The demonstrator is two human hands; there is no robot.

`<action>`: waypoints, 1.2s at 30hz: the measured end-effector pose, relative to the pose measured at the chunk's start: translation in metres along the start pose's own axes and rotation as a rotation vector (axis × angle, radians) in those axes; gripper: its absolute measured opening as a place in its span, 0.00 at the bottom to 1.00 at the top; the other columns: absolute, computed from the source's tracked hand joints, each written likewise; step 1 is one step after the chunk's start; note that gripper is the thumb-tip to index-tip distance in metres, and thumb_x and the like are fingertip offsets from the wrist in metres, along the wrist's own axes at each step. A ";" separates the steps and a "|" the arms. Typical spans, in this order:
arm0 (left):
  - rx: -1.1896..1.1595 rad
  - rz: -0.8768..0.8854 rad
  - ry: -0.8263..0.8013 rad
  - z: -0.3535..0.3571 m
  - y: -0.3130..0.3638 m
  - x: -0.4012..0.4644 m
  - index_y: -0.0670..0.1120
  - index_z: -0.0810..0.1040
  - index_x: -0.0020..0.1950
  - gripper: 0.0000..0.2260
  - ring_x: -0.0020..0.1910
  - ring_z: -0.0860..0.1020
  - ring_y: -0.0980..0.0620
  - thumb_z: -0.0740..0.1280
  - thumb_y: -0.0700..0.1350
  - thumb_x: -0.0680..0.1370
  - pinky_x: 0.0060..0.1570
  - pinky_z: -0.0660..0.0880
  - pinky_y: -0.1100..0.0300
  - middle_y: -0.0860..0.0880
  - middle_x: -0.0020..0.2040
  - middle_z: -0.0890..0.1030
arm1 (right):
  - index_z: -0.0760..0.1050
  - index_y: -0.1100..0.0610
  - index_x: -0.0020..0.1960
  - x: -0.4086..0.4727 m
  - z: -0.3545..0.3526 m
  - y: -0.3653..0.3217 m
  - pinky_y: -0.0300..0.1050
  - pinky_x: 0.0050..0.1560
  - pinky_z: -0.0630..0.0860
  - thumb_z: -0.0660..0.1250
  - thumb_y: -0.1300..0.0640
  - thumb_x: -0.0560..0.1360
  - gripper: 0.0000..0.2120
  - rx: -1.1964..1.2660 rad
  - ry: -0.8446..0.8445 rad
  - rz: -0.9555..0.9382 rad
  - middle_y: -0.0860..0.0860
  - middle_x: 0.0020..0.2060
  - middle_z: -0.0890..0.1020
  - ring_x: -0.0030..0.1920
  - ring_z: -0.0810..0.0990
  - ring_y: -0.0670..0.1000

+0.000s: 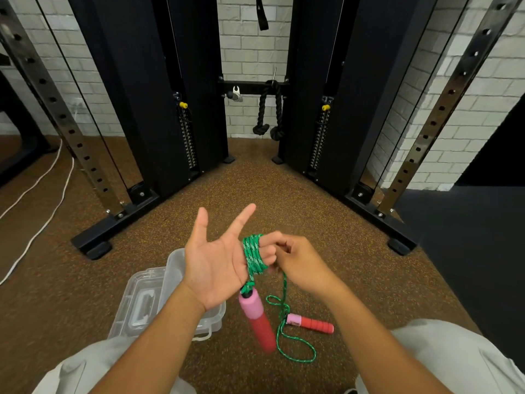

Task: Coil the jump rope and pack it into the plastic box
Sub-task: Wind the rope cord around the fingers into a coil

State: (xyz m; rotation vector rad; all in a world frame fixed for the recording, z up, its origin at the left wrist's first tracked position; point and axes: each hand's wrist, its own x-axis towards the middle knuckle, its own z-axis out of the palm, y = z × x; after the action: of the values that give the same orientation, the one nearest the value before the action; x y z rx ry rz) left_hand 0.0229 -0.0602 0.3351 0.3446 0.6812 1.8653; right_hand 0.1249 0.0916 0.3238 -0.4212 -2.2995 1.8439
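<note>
My left hand (216, 257) is held palm up with thumb and forefinger spread. Green jump rope (253, 255) is wound in several turns round its other fingers. One pink and red handle (257, 322) hangs from the coil below that hand. My right hand (295, 261) pinches the rope beside the coil. The loose rope runs down to the floor in a loop, ending at the second handle (311, 323) lying there. The clear plastic box (173, 265) stands open on the floor under my left wrist, its lid (142, 302) lying flat beside it.
A black cable machine (159, 109) with weight stacks stands ahead, its base feet reaching toward me on both sides. A black triceps rope (268, 115) hangs at the back. White cord (37, 200) lies on the brown floor at left. My knees fill the bottom corners.
</note>
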 end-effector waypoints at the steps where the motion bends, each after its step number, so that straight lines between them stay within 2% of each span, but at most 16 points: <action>1: -0.013 0.022 0.016 0.000 0.002 0.000 0.56 0.66 0.79 0.40 0.54 0.82 0.40 0.51 0.78 0.74 0.64 0.74 0.46 0.31 0.70 0.74 | 0.81 0.59 0.50 0.001 0.002 0.003 0.36 0.31 0.74 0.61 0.62 0.85 0.10 -0.053 -0.005 0.021 0.48 0.35 0.83 0.34 0.80 0.46; 3: -0.027 0.069 0.061 0.001 0.004 0.001 0.58 0.64 0.79 0.39 0.61 0.81 0.39 0.51 0.77 0.74 0.70 0.69 0.44 0.30 0.73 0.71 | 0.81 0.58 0.53 0.003 0.006 0.010 0.36 0.30 0.72 0.63 0.60 0.84 0.08 -0.166 -0.010 0.040 0.50 0.39 0.85 0.32 0.79 0.45; 5: -0.041 0.111 0.107 0.001 0.005 0.001 0.59 0.62 0.80 0.38 0.67 0.78 0.37 0.52 0.77 0.74 0.72 0.65 0.43 0.29 0.73 0.70 | 0.81 0.54 0.54 0.004 0.011 0.013 0.36 0.33 0.71 0.65 0.59 0.83 0.06 -0.279 0.019 0.003 0.48 0.42 0.86 0.30 0.76 0.38; 7: -0.061 0.148 0.144 0.001 0.006 0.001 0.59 0.61 0.80 0.37 0.70 0.75 0.36 0.52 0.76 0.75 0.73 0.63 0.43 0.29 0.73 0.70 | 0.81 0.50 0.56 0.004 0.015 0.014 0.32 0.36 0.69 0.67 0.56 0.82 0.05 -0.366 0.042 -0.057 0.44 0.45 0.86 0.31 0.76 0.33; 10: -0.054 0.186 0.193 -0.001 0.010 0.001 0.59 0.61 0.80 0.37 0.72 0.72 0.35 0.52 0.76 0.76 0.73 0.63 0.42 0.30 0.73 0.70 | 0.78 0.50 0.57 0.005 0.020 0.015 0.33 0.37 0.70 0.68 0.54 0.81 0.05 -0.326 0.105 -0.057 0.45 0.50 0.87 0.31 0.77 0.31; 13: -0.011 0.231 0.218 -0.001 0.014 -0.001 0.59 0.62 0.80 0.36 0.72 0.73 0.36 0.52 0.75 0.76 0.73 0.63 0.43 0.30 0.73 0.71 | 0.77 0.48 0.53 0.006 0.021 0.017 0.32 0.35 0.69 0.71 0.52 0.79 0.05 -0.341 0.183 -0.059 0.44 0.48 0.85 0.32 0.77 0.37; 16: 0.015 0.299 0.243 -0.001 0.018 -0.001 0.58 0.63 0.79 0.36 0.68 0.77 0.37 0.52 0.75 0.76 0.70 0.66 0.44 0.31 0.72 0.73 | 0.77 0.46 0.49 0.006 0.020 0.017 0.33 0.30 0.68 0.73 0.52 0.78 0.05 -0.404 0.212 -0.073 0.41 0.42 0.82 0.28 0.72 0.42; 19: 0.017 0.348 0.253 -0.001 0.020 -0.001 0.58 0.63 0.80 0.36 0.70 0.75 0.36 0.52 0.75 0.76 0.71 0.66 0.44 0.31 0.71 0.73 | 0.79 0.48 0.46 0.007 0.019 0.016 0.32 0.34 0.68 0.71 0.54 0.80 0.04 -0.405 0.213 -0.084 0.40 0.36 0.80 0.31 0.76 0.39; 21: 0.009 0.367 0.257 -0.002 0.020 -0.001 0.58 0.62 0.80 0.35 0.71 0.74 0.34 0.52 0.74 0.76 0.74 0.63 0.43 0.30 0.71 0.73 | 0.80 0.50 0.46 0.007 0.021 0.014 0.37 0.36 0.72 0.68 0.52 0.82 0.07 -0.462 0.190 -0.099 0.42 0.35 0.81 0.33 0.77 0.39; 24: 0.039 0.384 0.251 -0.004 0.019 0.000 0.59 0.61 0.80 0.35 0.71 0.73 0.33 0.53 0.74 0.77 0.76 0.59 0.42 0.30 0.71 0.73 | 0.78 0.46 0.44 0.005 0.025 0.015 0.50 0.46 0.80 0.62 0.50 0.84 0.11 -0.515 0.130 -0.103 0.44 0.39 0.84 0.41 0.83 0.44; 26: 0.074 0.395 0.248 -0.005 0.018 0.000 0.60 0.60 0.81 0.35 0.71 0.73 0.33 0.53 0.74 0.77 0.77 0.57 0.41 0.30 0.71 0.74 | 0.76 0.45 0.42 0.004 0.028 0.014 0.52 0.46 0.80 0.59 0.50 0.85 0.14 -0.535 0.098 -0.108 0.44 0.37 0.82 0.38 0.82 0.45; 28: 0.104 0.394 0.251 -0.005 0.019 0.001 0.60 0.60 0.81 0.34 0.70 0.74 0.34 0.52 0.73 0.77 0.76 0.58 0.42 0.31 0.70 0.74 | 0.76 0.46 0.41 0.003 0.030 0.011 0.49 0.40 0.78 0.58 0.49 0.86 0.16 -0.534 0.092 -0.111 0.45 0.33 0.80 0.33 0.78 0.44; 32: 0.359 0.383 0.249 -0.007 0.021 -0.001 0.62 0.58 0.80 0.31 0.67 0.78 0.39 0.47 0.71 0.79 0.73 0.64 0.42 0.34 0.67 0.79 | 0.81 0.52 0.40 0.001 0.026 0.004 0.41 0.30 0.64 0.61 0.48 0.85 0.18 -0.440 0.096 -0.096 0.44 0.25 0.74 0.24 0.69 0.41; 34: 0.570 0.371 0.265 -0.011 0.022 0.001 0.62 0.57 0.80 0.30 0.61 0.81 0.39 0.46 0.69 0.78 0.71 0.67 0.43 0.37 0.64 0.81 | 0.80 0.52 0.40 -0.001 0.020 -0.003 0.42 0.30 0.64 0.65 0.45 0.82 0.16 -0.460 0.058 -0.081 0.44 0.25 0.74 0.24 0.67 0.42; 36: 0.808 0.306 0.262 -0.015 0.020 0.005 0.62 0.54 0.80 0.31 0.59 0.82 0.43 0.43 0.68 0.77 0.69 0.68 0.46 0.40 0.62 0.83 | 0.80 0.52 0.41 -0.003 0.013 -0.012 0.42 0.31 0.67 0.69 0.47 0.80 0.12 -0.494 0.018 -0.091 0.43 0.26 0.76 0.26 0.68 0.41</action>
State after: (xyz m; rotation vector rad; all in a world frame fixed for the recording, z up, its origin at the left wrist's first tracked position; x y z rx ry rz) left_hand -0.0023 -0.0656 0.3352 0.7576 1.6393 1.8571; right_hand 0.1223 0.0758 0.3329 -0.3814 -2.6986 1.2113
